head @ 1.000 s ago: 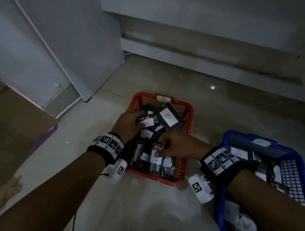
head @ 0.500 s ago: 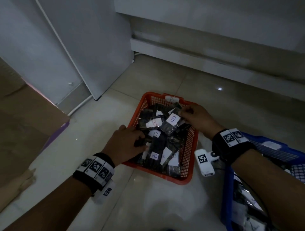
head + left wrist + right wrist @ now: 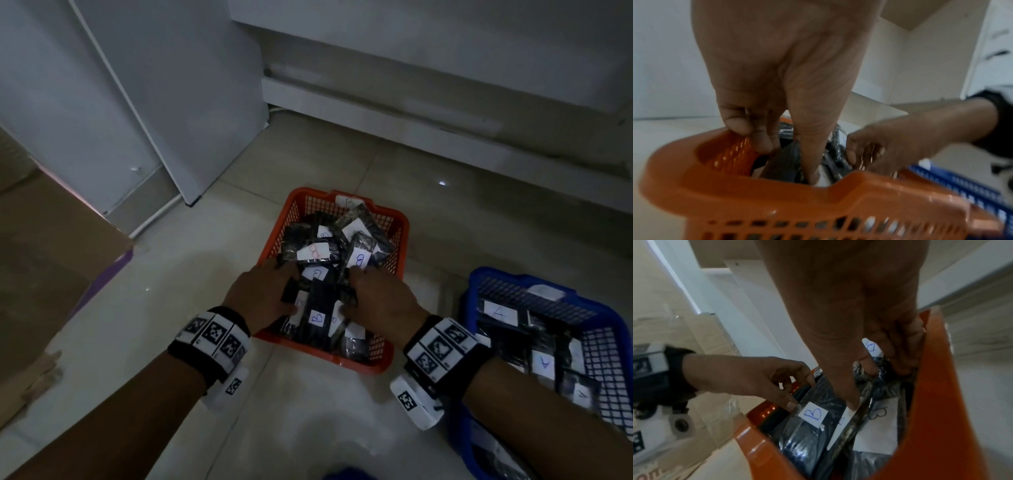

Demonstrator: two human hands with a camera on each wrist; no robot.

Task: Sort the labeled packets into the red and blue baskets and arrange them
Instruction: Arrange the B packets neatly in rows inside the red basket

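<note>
The red basket (image 3: 401,240) sits on the floor mid-frame, filled with dark plastic packets labelled B. Both hands are inside its near half. My left hand (image 3: 291,295) pinches the edge of an upright B packet (image 3: 812,415) between thumb and fingers, close to the basket's left wall (image 3: 731,155). Beside it, my right hand (image 3: 349,295) has its thumb pushed down between packets and its fingers curled behind them, gripping them. To the right, the blue basket (image 3: 479,284) holds packets labelled A (image 3: 500,312).
A cardboard box (image 3: 51,260) stands at the left. A white cabinet door (image 3: 154,102) and a white plinth (image 3: 411,113) close off the far side. Pale floor tiles (image 3: 274,411) lie in front of the baskets.
My right hand came back from the far end of the red basket to its near half, beside the left hand. The left hand stayed at the near left of the basket.
</note>
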